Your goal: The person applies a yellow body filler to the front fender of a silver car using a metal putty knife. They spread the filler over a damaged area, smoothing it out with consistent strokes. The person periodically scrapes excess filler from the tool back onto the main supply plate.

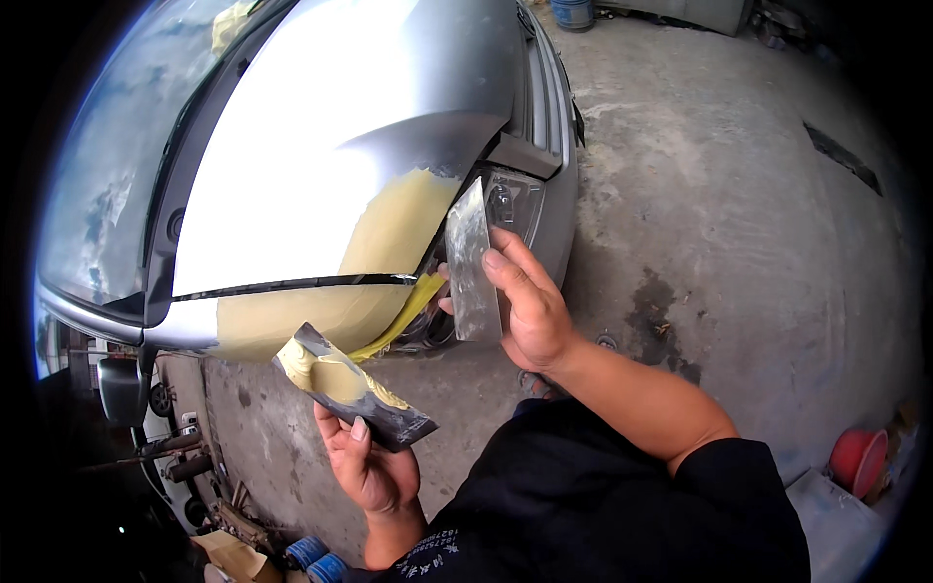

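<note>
My left hand point(374, 466) grips a dark flat plate point(384, 420) from below, thumb on top. Cream-yellow body filler point(335, 377) is smeared over the plate's upper side, thickest along its edges. In my right hand point(530, 311) is a thin, greyish flat spreader point(473, 267), held nearly upright in front of the headlight point(515, 199). The silver car hood point(292, 146) carries a broad yellowish filler patch point(398, 222) at its front corner. Below the hood gap, the fender point(282, 316) bears a similar coating. Yellow tape or sheet point(408, 316) lines the fender's edge by the headlight.
The windshield point(117, 194) and side mirror point(122, 391) are at the left. Blue cans point(307, 552) and a cardboard box point(233, 556) stand at the lower left. Another blue bucket point(571, 14) is at the far top. A red bowl-shaped container point(857, 462) sits at the lower right. Dark stains mark the concrete floor point(729, 243).
</note>
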The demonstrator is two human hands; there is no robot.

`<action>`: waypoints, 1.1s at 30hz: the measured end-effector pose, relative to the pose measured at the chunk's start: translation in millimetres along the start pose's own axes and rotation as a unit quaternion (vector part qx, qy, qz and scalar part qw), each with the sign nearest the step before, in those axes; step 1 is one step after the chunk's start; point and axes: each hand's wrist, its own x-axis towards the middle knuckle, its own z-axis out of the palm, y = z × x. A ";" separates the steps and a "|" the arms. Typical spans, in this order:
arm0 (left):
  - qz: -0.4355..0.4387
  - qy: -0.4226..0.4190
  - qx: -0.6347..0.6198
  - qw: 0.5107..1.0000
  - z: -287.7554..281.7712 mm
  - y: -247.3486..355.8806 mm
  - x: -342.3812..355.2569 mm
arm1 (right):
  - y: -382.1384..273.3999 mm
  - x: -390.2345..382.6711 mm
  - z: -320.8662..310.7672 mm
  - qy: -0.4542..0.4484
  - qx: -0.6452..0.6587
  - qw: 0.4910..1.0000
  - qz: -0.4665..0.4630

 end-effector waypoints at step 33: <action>0.134 0.028 0.144 0.980 14.9 -15.7 -0.9 | -21.6 -58.2 24.6 -0.197 -0.774 0.520 -0.303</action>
